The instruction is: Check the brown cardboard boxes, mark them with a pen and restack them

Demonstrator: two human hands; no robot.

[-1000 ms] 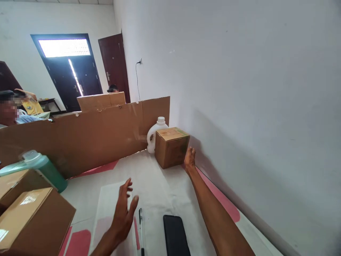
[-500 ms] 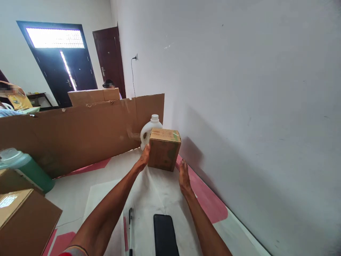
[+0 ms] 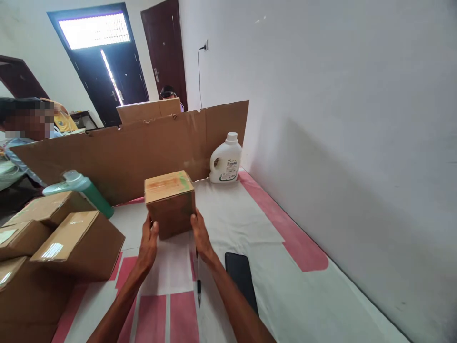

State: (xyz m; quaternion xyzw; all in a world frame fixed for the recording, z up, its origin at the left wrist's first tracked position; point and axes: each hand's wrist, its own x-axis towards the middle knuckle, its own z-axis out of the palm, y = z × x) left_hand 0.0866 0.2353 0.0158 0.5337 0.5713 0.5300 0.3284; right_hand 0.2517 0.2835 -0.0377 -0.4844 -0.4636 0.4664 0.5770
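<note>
A small brown cardboard box point(image 3: 170, 202) with tape on top sits in the middle of the table, gripped between both my hands. My left hand point(image 3: 149, 240) presses its left side. My right hand point(image 3: 200, 233) presses its right side. A white jug point(image 3: 226, 160) with a white cap stands at the back by the wall, apart from the box.
A black phone point(image 3: 241, 277) and a pen point(image 3: 198, 274) lie by my right forearm. Several cardboard boxes point(image 3: 80, 243) are stacked at the left beside a green bottle point(image 3: 84, 189). A cardboard divider point(image 3: 135, 147) crosses the back; other people are behind it. A white wall runs along the right.
Both hands took hold of the small box by the wall and brought it toward me to the table's middle. The white jug behind it is uncovered.
</note>
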